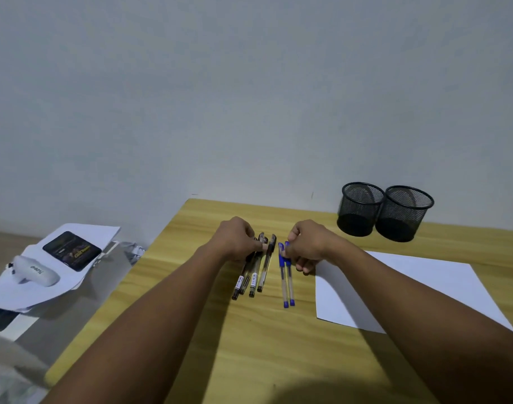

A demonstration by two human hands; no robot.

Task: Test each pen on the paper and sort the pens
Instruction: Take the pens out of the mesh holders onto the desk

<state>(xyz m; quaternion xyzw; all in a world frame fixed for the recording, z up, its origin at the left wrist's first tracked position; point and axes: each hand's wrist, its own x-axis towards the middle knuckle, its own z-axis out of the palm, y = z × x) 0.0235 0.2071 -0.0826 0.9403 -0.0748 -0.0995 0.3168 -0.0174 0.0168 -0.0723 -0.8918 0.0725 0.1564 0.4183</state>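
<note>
The left hand (240,238) is curling over the far ends of a bunch of black pens (254,272), its thumb and fingers closing on their capped ends while the barrels are lying on the wooden table (249,345). The right hand (306,245) is pinching the caps of two blue pens (286,282), its fingers folded in and the lower ones hovering just over the table. Both groups of pens are lying side by side, pointing toward six o'clock, with a narrow strip of bare wood between them; the black ones are fanning slightly toward seven o'clock.

At about four o'clock from the right hand, a white sheet of paper (401,290) is lying flat on the table, its near corner just beside the right fingers. At two o'clock, well apart from the hands, two black mesh cups (385,212) are standing upright and touching each other by the wall.

Off the table at nine o'clock, a dark phone (71,250) and a white case (37,271) are resting on loose papers.
</note>
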